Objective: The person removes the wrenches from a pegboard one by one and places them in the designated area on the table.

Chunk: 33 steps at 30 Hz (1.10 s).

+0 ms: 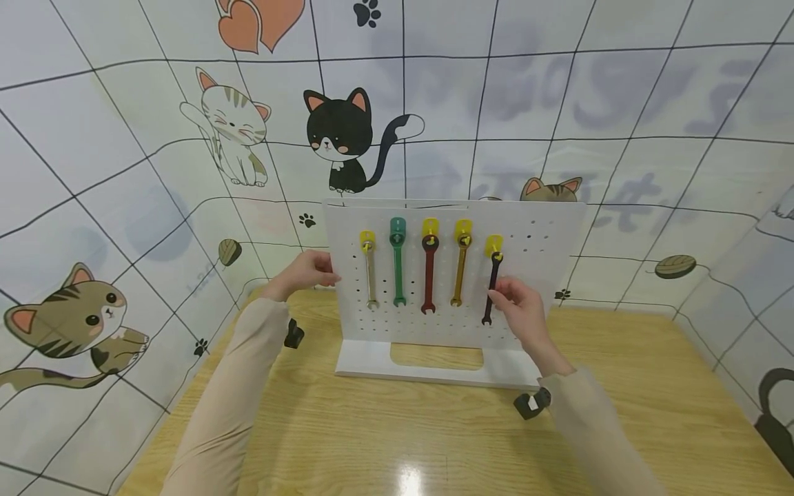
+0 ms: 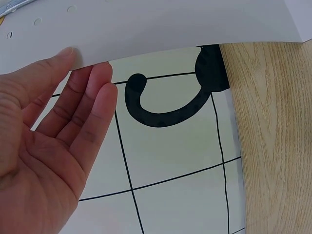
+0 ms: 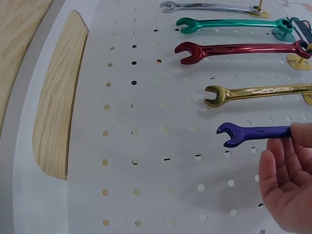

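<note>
A cat-print wall rises behind the wooden desk. The purple wrench hangs aslant at the right part of the board, its shaft pinched between the thumb and fingers of the right hand. Its top end lies at the yellow hook; I cannot tell whether it is fully seated. If only partly on, letting go could drop it down the board's face; a sideways tug could work the hook loose. Toward the board's middle, the gold wrench could be knocked by a swing. Then come the red, green and silver wrenches. At the board's left edge, the left hand nips the rim; should that pinch slacken, a push could rock the board.
</note>
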### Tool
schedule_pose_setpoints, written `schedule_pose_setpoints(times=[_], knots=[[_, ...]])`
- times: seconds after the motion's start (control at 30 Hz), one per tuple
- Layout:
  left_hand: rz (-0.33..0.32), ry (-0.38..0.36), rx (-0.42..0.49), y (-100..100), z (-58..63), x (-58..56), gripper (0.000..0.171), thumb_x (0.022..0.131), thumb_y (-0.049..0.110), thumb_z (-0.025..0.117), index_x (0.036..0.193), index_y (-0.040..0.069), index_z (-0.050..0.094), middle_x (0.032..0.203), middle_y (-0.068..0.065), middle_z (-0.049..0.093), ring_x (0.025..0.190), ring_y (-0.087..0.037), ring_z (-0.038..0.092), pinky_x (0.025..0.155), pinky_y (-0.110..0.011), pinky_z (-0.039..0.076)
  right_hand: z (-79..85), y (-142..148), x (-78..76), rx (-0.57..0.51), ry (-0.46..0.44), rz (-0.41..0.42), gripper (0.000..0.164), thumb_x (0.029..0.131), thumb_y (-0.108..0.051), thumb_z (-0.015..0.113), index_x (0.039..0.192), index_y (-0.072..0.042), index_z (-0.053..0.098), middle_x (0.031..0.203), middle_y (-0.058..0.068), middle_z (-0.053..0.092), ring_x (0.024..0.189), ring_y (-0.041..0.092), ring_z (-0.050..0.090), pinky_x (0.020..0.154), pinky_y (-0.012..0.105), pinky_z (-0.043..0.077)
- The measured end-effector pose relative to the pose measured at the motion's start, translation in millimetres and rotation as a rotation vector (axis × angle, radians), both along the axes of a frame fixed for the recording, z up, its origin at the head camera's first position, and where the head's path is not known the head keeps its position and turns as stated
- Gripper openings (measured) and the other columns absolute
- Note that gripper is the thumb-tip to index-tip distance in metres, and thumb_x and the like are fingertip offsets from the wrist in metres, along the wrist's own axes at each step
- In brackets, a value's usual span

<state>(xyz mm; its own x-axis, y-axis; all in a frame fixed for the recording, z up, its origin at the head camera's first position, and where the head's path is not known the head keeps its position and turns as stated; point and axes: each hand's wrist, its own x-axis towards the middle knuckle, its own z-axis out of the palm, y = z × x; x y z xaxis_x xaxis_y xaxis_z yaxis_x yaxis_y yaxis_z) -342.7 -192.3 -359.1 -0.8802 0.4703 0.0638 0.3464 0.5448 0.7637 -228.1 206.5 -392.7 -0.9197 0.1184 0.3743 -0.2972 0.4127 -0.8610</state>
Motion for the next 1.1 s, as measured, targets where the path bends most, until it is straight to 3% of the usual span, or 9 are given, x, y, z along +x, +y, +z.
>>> schedule_pose_setpoints(times=[0.23, 0.43, 0.67, 0.93, 1.1], knots=[[0.016, -0.017, -0.002, 1, -0.6, -0.5, 0.015, 0.084, 0.003, 0.067, 0.097, -0.005, 0.064, 0.083, -0.010, 0.068, 0.074, -0.017, 0.063, 0.070, -0.034, 0.054, 4.0, 2, 8.1, 0.014, -0.012, 0.024, 0.012, 0.090, -0.005, 0.062, 0.094, 0.006, 0.061, 0.080, 0.007, 0.060, 0.068, 0.004, 0.052, 0.059, 0.019, 0.045], [0.021, -0.018, -0.004, 1, 0.9, -0.3, 0.015, 0.083, 0.002, 0.067, 0.096, -0.005, 0.064, 0.081, -0.008, 0.067, 0.072, -0.016, 0.062, 0.068, -0.031, 0.053, 9.5, 2, 16.0, -0.073, -0.024, 0.096, 0.012, 0.089, -0.003, 0.061, 0.093, 0.008, 0.060, 0.080, 0.001, 0.061, 0.069, 0.004, 0.055, 0.065, 0.020, 0.050], [0.028, -0.026, 0.002, 2, 2.2, 1.9, 0.016, 0.083, 0.002, 0.067, 0.098, -0.005, 0.064, 0.084, -0.010, 0.068, 0.074, -0.017, 0.063, 0.070, -0.032, 0.054, 18.9, 4, 23.0, -0.170, -0.073, 0.164, 0.013, 0.090, -0.003, 0.060, 0.091, 0.010, 0.058, 0.072, -0.009, 0.061, 0.062, 0.006, 0.057, 0.062, 0.021, 0.053], [0.020, -0.014, 0.009, 1, 1.6, 3.2, 0.019, 0.084, 0.003, 0.067, 0.099, -0.007, 0.063, 0.089, -0.016, 0.068, 0.079, -0.023, 0.064, 0.073, -0.035, 0.054, 38.5, 5, 30.9, -0.290, -0.190, 0.235, 0.009, 0.092, -0.009, 0.059, 0.083, -0.008, 0.061, 0.068, -0.005, 0.061, 0.059, 0.009, 0.057, 0.061, 0.024, 0.052], [0.027, -0.024, 0.000, 2, 3.5, 4.6, 0.018, 0.084, 0.003, 0.067, 0.099, -0.006, 0.063, 0.089, -0.015, 0.067, 0.078, -0.021, 0.064, 0.073, -0.034, 0.054, 52.8, 5, 36.7, -0.382, -0.270, 0.270, 0.013, 0.092, -0.009, 0.058, 0.080, -0.011, 0.062, 0.069, -0.004, 0.059, 0.060, 0.007, 0.053, 0.059, 0.021, 0.050]])
